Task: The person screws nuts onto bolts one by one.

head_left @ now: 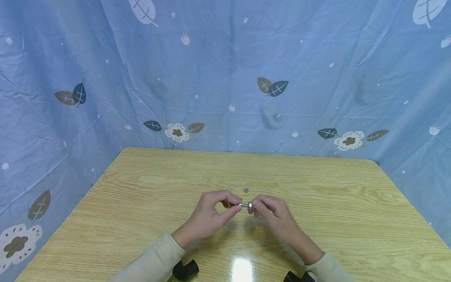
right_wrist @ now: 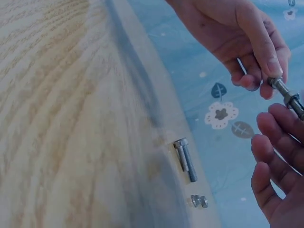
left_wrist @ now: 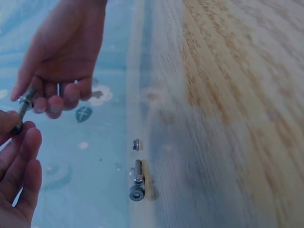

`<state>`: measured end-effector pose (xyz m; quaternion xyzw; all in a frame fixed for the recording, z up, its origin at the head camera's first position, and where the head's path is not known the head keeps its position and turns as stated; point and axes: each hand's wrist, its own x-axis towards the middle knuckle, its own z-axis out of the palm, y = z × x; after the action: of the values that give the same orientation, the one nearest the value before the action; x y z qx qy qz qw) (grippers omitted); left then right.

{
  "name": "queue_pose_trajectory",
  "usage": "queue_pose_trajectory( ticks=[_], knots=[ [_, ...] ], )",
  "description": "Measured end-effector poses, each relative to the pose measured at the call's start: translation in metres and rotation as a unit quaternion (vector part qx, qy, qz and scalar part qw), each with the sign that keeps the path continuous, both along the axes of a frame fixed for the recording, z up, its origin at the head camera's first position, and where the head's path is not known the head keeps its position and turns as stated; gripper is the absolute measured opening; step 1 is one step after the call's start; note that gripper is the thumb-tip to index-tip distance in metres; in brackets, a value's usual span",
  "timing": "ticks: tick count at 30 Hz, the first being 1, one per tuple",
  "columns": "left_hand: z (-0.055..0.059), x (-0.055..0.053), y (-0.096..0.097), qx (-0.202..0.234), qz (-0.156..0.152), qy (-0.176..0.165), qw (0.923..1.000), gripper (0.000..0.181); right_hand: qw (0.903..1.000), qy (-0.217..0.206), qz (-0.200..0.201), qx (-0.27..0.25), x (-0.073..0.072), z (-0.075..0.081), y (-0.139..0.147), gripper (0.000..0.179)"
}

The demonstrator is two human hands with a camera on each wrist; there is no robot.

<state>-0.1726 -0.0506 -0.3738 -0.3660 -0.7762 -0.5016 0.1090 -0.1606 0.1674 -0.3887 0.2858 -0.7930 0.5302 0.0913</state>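
Okay, your left hand (head_left: 208, 217) has thumb and index finger brought together in a pinch, the gap just the thickness of what they hold: the head end of a metal bolt (head_left: 245, 205). Your right hand (head_left: 279, 218) pinches too, thumb and fingertips at the hex nut (right_wrist: 291, 99) threaded onto that bolt, toward its tip; whether they also touch bare thread, can't tell. Remaining fingers on both hands are loosely bent, off the bolt. Bolt is up off the worktop (head_left: 141, 196), roughly midway between its left and right edges, shank running crosswise between your hands, head on your left side, nut on your right. Just beyond your fingertips, toward the worktop's far edge, lies a loose nut (head_left: 246, 190). Near it, with a short gap, is a second bolt (right_wrist: 189, 164), lying on its side, round head and threaded shank plain in the wrist views, mostly hidden behind your left fingers in the head view. Both loose pieces rest on the wood and touch neither hand. You've got light sleeves (head_left: 155, 260), black wrist gear (head_left: 184, 271) under each forearm, and a bright glare patch (head_left: 242, 270) on the worktop between them. Blue cloth (head_left: 211, 58) with leaf and flower prints hangs past the far edge and along both sides.
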Motion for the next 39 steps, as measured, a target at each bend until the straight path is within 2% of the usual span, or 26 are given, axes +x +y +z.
queue_pose_trajectory(
  ticks=[3, 5, 7, 10, 13, 17, 22, 25, 28, 31, 35, 39],
  knots=[
    [-0.0002, 0.0001, -0.0003, 0.0, 0.003, -0.006, 1.0, 0.006, 0.9999, -0.016, -0.002, -0.006, 0.0002, -0.0016, 0.0005, 0.031],
    [-0.0004, 0.0003, -0.0006, 0.0, 0.004, -0.008, 1.0, 0.006, 0.9998, -0.016, -0.007, -0.011, 0.0008, -0.0017, 0.0008, 0.022],
    [-0.0004, 0.0004, -0.0008, -0.001, 0.003, -0.007, 1.0, 0.006, 0.9998, -0.006, -0.009, -0.016, 0.0011, -0.001, 0.0007, 0.017],
    [-0.0003, 0.0003, -0.0008, 0.0, 0.003, -0.003, 1.0, 0.006, 0.9992, 0.028, 0.008, -0.027, 0.0008, 0.0002, -0.0003, 0.025],
    [-0.0004, 0.0002, -0.0006, 0.001, 0.002, 0.001, 1.0, 0.005, 0.9983, 0.049, 0.014, -0.029, 0.0002, 0.0009, -0.0012, 0.022],
    [-0.001, 0.0003, -0.0002, 0.002, -0.002, 0.002, 1.0, 0.004, 0.9995, 0.03, -0.001, -0.007, 0.0009, 0.0011, -0.0011, 0.014],
    [-0.0021, 0.0001, 0.0002, 0.002, -0.003, -0.003, 1.0, 0.006, 0.9997, -0.01, -0.009, 0.02, 0.0015, 0.0002, -0.001, 0.017],
    [-0.0024, -0.0002, 0.0003, 0.0, 0.0, -0.003, 1.0, 0.007, 0.9998, -0.002, -0.007, 0.019, 0.0014, -0.0011, -0.0015, 0.015],
    [-0.0027, -0.0007, 0.0006, 0.002, -0.002, 0.001, 1.0, 0.006, 0.9997, 0.024, -0.008, 0.008, 0.0017, -0.0011, -0.0021, 0.023],
    [-0.0026, -0.0009, 0.0009, 0.003, -0.004, 0.003, 1.0, 0.006, 0.9993, 0.038, -0.008, -0.002, 0.0021, 0.0003, -0.0027, 0.022],
    [-0.0021, -0.0004, 0.0008, 0.002, -0.004, 0.002, 1.0, 0.005, 0.9995, 0.022, -0.018, 0.012, 0.0033, 0.0013, -0.0026, 0.015],
    [-0.0022, -0.0001, 0.0007, 0.002, -0.003, 0.002, 1.0, 0.004, 0.999, 0.011, -0.027, 0.032, 0.0038, 0.0, -0.0026, 0.016]
  ],
)
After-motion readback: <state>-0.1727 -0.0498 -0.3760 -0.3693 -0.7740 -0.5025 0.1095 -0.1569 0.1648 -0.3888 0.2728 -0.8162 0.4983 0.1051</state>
